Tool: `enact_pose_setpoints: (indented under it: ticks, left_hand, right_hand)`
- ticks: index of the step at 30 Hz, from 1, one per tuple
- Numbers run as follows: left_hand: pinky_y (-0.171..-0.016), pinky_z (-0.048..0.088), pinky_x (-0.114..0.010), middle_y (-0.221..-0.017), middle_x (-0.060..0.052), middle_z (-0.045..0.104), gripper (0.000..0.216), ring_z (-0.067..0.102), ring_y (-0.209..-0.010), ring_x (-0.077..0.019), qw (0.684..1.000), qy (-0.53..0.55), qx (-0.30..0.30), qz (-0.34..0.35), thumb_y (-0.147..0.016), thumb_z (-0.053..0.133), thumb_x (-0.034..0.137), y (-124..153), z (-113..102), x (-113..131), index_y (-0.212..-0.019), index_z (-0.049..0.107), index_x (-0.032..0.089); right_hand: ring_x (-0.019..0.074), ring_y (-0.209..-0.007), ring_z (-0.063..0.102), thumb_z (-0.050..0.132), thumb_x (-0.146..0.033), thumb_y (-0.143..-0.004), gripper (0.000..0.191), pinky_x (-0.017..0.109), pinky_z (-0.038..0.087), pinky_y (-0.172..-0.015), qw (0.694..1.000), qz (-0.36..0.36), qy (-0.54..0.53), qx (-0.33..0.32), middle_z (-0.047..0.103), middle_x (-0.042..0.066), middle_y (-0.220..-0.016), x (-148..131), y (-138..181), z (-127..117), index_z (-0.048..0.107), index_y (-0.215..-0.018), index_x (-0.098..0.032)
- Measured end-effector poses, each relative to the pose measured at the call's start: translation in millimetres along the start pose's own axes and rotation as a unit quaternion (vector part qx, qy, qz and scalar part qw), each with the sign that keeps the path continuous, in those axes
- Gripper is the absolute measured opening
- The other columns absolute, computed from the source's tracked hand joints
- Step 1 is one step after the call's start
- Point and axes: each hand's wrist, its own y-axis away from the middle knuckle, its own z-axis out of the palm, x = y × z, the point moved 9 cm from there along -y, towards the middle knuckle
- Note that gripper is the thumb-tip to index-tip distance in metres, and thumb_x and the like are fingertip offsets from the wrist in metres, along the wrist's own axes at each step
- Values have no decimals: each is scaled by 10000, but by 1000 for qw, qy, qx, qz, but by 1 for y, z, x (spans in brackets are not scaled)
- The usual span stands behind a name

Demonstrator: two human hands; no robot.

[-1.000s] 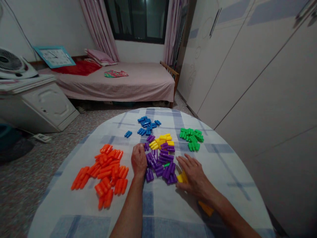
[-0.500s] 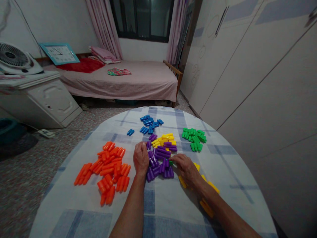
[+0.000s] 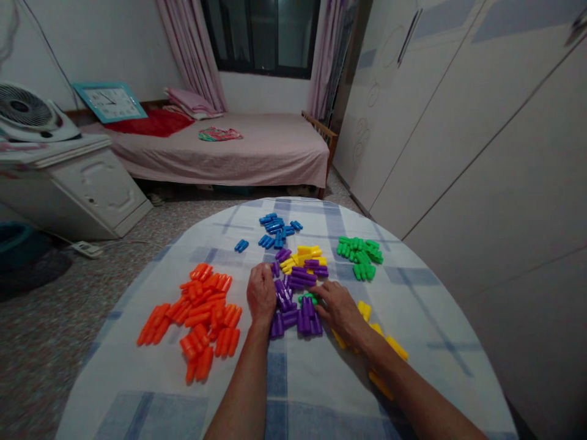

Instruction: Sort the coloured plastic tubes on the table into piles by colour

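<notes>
A mixed pile of purple plastic tube-shaped pieces [image 3: 285, 295] lies between my hands on the table. My left hand [image 3: 262, 289] is curled closed at the pile's left edge, by a small purple piece; whatever its fingers hold is hidden. From the right, my right hand [image 3: 338, 307] reaches into the pile, thumb and fingers around the end of a green tube piece [image 3: 308, 298] among the purple ones. Yellow pieces [image 3: 308, 251] sit just behind the purple. More yellow pieces [image 3: 395, 347] lie beside and partly under my right forearm.
Orange pieces [image 3: 211, 304] spread at the left of the table. Blue pieces [image 3: 275, 225] are at the back, and green pieces [image 3: 360, 249] at the back right. A checked cloth [image 3: 321, 391] covers the round table. Beyond stand a bed [image 3: 266, 146] and a wardrobe [image 3: 458, 153].
My right hand has moved slightly, with its fingers now at the green piece, which shows more clearly. Purple pieces near it have shifted. My left hand stays where it was.
</notes>
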Motion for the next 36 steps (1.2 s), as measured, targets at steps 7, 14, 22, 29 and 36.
enact_pose_setpoints:
  ticks: [7,14,22,29,36]
  left_hand:
    - [-881,432,-346,-994,-82,623,389,577,-975,-213,1000,-3,1,-5,-928,283,383,0,0,0,-943,623,193]
    - [-899,436,-337,-1019,-80,634,381,585,-992,-206,1000,-5,7,-10,-928,301,389,-1,0,-3,-960,629,198]
    - [-884,447,-334,-1003,-71,643,371,594,-970,-199,1000,-9,13,-1,-933,304,377,-1,-1,-1,-947,633,204]
    - [-895,449,-339,-996,-80,639,383,591,-986,-203,1000,-15,11,2,-926,299,375,-2,-1,-2,-942,636,193]
    - [-879,457,-338,-979,-77,642,371,598,-961,-201,1000,-7,11,7,-919,309,371,-2,-1,0,-931,636,196]
  right_hand:
    - [228,-922,531,600,-246,-808,149,337,360,-779,995,39,85,23,600,69,-962,8,10,-28,582,-944,-187]
    - [270,-966,535,566,-282,-834,155,362,383,-751,970,121,178,109,609,100,-1000,91,29,-71,584,-960,-192]
    - [310,-1039,511,551,-295,-823,322,428,414,-785,953,167,184,175,578,144,-1147,133,44,-77,580,-1126,-191]
    - [274,-1270,392,511,-153,-813,468,467,363,-994,992,-10,47,117,487,98,-1360,76,-22,-55,524,-1275,-227]
    - [227,-1263,430,481,-158,-847,453,437,355,-1040,995,-92,-48,2,483,94,-1379,42,-96,-28,538,-1292,-226]
